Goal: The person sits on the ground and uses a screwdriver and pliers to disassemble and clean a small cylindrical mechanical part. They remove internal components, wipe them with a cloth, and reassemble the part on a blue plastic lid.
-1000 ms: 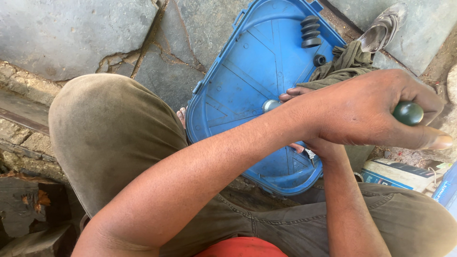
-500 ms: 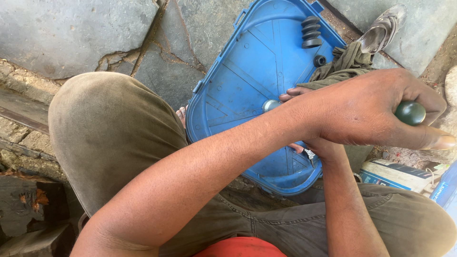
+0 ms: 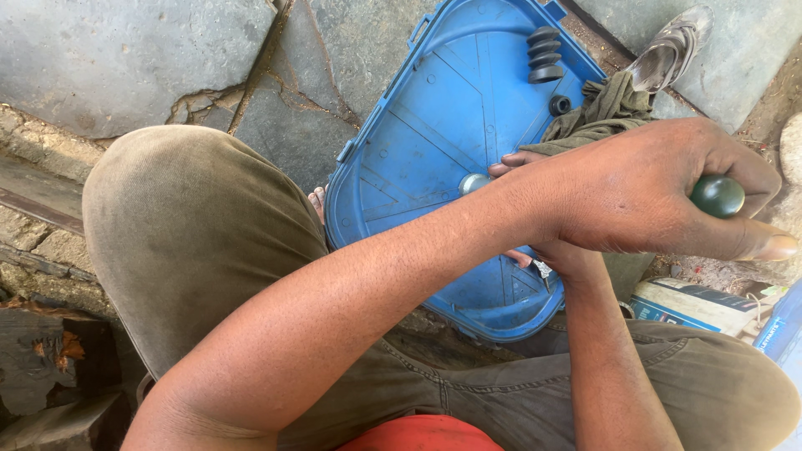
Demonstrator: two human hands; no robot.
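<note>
Over stone paving, one blue lid [image 3: 451, 134]; left hand [image 3: 635, 192] fingers clench one green knob [image 3: 717, 196], right hand [image 3: 551, 255] hidden.

A blue plastic lid [image 3: 434, 125] lies at the centre of the view, and its ribbed inner face is mostly bare from the middle toward 10 o'clock, leaving room for a hand. At 1 o'clock on it stand a stack of black rubber rings [image 3: 543, 54] and a small black ring [image 3: 560, 105], with an olive rag [image 3: 601, 113] draped over the rim just beside them. The left forearm [image 3: 368, 301] crosses the lid's lower half from 7 toward 3 o'clock, blocking that side. A bent knee [image 3: 192, 242] fills 9 o'clock. Boxes [image 3: 693, 305] crowd 4 o'clock. Open stone paving [image 3: 125, 58] lies at 11 o'clock.
</note>
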